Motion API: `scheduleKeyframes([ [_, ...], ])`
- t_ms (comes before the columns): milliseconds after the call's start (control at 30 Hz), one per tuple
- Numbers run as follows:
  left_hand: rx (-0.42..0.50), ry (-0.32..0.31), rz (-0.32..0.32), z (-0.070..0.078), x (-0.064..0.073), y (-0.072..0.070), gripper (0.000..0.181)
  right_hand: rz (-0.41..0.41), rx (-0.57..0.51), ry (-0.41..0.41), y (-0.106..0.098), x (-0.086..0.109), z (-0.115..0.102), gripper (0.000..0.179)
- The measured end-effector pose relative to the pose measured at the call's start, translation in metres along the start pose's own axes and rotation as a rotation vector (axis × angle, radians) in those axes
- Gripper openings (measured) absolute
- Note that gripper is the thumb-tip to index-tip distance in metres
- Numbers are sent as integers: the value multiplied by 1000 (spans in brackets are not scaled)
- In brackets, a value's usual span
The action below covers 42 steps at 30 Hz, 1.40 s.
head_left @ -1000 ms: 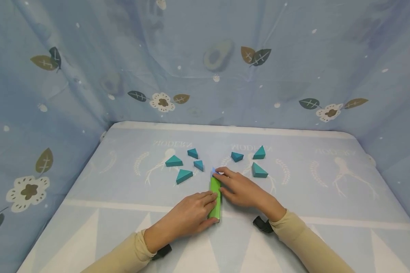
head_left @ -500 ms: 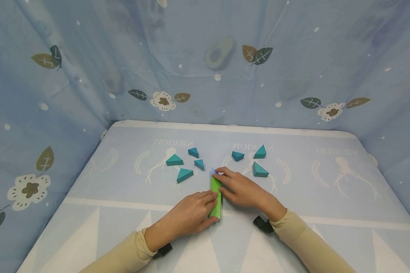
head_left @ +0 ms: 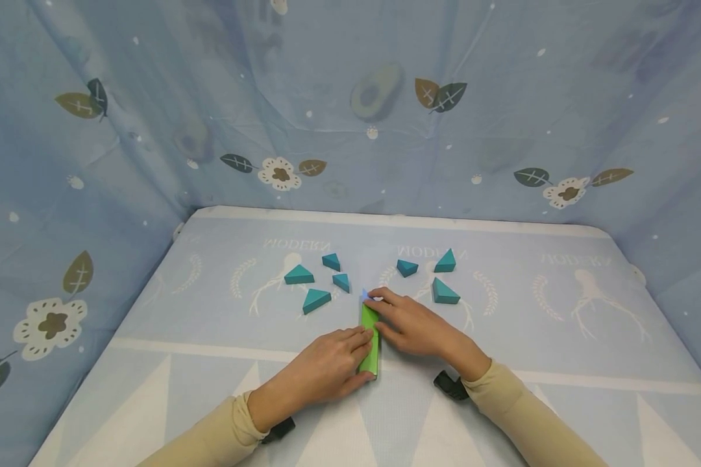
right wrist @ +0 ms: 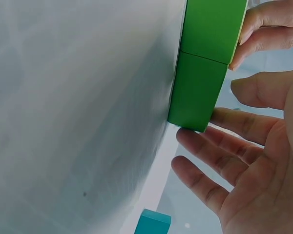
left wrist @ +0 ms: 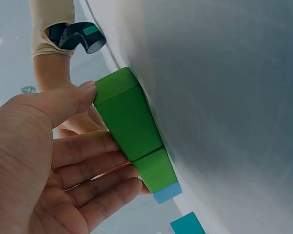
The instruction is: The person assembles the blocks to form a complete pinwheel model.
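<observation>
Two green blocks stand end to end in a row on the table, a thin seam between them. A small light-blue block sits at the far end of the row. My left hand lies along the left side, fingers touching the green blocks and thumb tip at the near end. At the far end is my right hand, its fingertips touching the row from the right, partly covering the light-blue block. The right wrist view has the right thumb apart from the green.
Several teal triangular blocks lie beyond the left hand, among them a larger one and a smaller one. Three more, including a teal block, lie beyond the right hand. A patterned blue curtain closes off the table's back.
</observation>
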<state>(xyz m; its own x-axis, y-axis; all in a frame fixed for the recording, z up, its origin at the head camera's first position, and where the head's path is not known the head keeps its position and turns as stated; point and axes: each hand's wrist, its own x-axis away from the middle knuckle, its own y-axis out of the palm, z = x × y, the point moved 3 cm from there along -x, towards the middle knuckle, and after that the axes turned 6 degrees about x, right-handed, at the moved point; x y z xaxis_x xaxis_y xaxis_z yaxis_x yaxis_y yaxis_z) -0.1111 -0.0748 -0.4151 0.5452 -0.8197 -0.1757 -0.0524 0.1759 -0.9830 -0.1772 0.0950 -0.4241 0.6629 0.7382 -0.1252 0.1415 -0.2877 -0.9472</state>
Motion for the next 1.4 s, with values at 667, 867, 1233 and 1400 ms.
scheduleKeyframes([
  [667, 6, -14, 5, 2, 3, 1, 49, 116, 318, 312, -34, 51, 27, 47],
  [867, 21, -11, 4, 0, 4, -1, 49, 177, 387, 358, -29, 68, 34, 46],
  [1233, 28, -5, 3, 0, 1, 1, 50, 187, 420, 334, -19, 66, 37, 48],
  [1400, 26, 0, 10, 1, -1, 1, 50, 182, 378, 321, -19, 64, 40, 48],
])
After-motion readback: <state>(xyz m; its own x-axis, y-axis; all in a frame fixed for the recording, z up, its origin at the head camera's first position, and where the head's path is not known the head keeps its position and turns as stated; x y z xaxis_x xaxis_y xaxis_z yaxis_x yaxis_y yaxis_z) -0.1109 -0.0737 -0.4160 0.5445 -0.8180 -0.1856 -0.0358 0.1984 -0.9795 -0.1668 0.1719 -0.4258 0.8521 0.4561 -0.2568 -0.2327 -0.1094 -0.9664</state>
